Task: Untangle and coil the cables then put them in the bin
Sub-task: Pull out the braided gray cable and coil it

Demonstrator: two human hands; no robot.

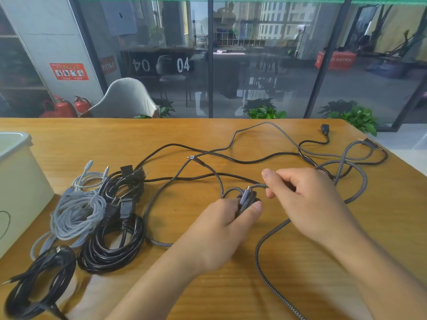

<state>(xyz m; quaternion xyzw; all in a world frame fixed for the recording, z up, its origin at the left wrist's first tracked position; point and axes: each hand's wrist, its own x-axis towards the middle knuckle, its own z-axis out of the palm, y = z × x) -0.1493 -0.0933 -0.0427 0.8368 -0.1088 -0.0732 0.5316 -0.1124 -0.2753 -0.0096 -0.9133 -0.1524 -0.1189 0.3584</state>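
My left hand (227, 221) grips a small coil of grey braided cable (248, 199) with its plug end sticking up. My right hand (300, 195) pinches the same braided cable just right of that coil. The rest of this cable (272, 234) loops loosely over the wooden table (231, 285) and crosses a long black power cable (254, 160). At the left lie coiled cables: a light grey bundle (76, 215), a black coil (115, 248) and another black coil (39, 282). The white bin (16, 181) stands at the far left.
The table's far edge faces a glass wall with potted plants (265, 110) and a grey chair (129, 99) behind it. Tangled braided and black cable fills the table's right rear corner (351, 158). Bare wood shows in front of my hands.
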